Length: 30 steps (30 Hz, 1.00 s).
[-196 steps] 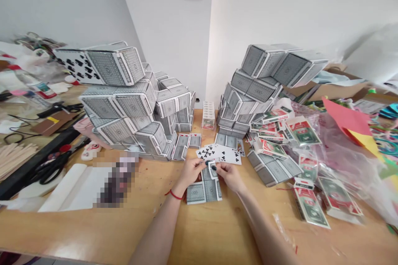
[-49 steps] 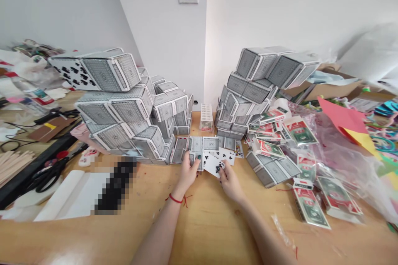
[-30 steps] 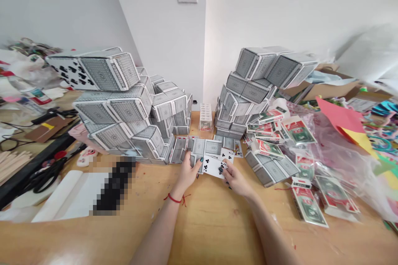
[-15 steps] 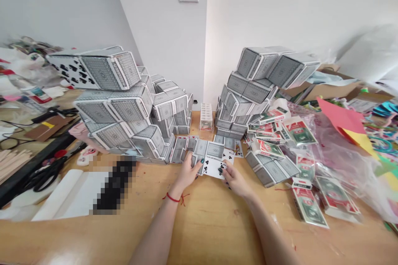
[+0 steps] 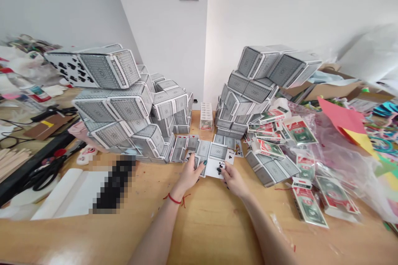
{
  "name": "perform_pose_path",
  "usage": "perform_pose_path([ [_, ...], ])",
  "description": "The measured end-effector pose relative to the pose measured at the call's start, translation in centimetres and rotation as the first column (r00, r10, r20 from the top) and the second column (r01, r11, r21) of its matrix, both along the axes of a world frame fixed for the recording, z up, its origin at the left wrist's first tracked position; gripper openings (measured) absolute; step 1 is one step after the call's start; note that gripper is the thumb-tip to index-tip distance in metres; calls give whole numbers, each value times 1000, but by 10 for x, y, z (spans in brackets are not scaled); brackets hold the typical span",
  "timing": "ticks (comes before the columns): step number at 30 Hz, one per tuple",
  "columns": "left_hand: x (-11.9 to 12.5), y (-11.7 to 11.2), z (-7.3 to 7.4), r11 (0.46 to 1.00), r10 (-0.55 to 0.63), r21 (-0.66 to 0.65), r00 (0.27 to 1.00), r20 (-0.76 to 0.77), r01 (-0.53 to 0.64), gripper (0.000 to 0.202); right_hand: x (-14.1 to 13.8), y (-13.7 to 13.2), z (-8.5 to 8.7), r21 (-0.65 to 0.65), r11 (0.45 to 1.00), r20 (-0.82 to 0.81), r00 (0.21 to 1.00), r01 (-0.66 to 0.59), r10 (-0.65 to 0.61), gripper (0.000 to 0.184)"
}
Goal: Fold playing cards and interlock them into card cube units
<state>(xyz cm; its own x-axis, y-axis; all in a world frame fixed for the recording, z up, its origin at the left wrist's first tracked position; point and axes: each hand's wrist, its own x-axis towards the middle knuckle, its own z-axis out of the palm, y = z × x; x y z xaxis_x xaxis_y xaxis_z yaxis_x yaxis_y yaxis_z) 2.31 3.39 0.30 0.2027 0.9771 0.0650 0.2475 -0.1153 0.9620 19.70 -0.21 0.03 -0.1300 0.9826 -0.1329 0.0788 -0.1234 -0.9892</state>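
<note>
My left hand grips the left side of a small assembly of playing cards, thumb on top and fingers beneath. At its right side, my right hand pinches a white-faced club card between thumb and fingers. Grey patterned backs show on the assembly's upper part, and club faces show at its edges. Just behind lie more joined cards on the table, and a king or queen card shows at the right. How the held cards join underneath is hidden.
Stacked card blocks rise at the left and right. A clear-wrapped pack stands between them. Red and green card boxes and plastic film cover the right side. Black scissors and white paper lie left.
The white club card in my right hand has shifted slightly, showing different club marks. Both hands stay on the cards in nearly the same place.
</note>
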Motion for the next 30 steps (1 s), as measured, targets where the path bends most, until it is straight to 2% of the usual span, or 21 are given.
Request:
perform_pose_path([
  [7,2,-2,2,1000,-30,7,999,33,30,30,-6,1,-11,-40,998,-45,998,51,-52,36],
  [15,6,-6,0,998,-44,40,998,-38,45,22,-10,-1,-15,-29,995,52,994,98,-97,37],
  [24,11,-10,3,993,-117,12,991,-63,118,18,-13,-1,-6,-13,1000,79,997,-6,7,35],
  [30,12,-10,-1,994,-111,2,991,-68,112,17,-13,-1,-6,-54,998,36,999,20,-18,37],
])
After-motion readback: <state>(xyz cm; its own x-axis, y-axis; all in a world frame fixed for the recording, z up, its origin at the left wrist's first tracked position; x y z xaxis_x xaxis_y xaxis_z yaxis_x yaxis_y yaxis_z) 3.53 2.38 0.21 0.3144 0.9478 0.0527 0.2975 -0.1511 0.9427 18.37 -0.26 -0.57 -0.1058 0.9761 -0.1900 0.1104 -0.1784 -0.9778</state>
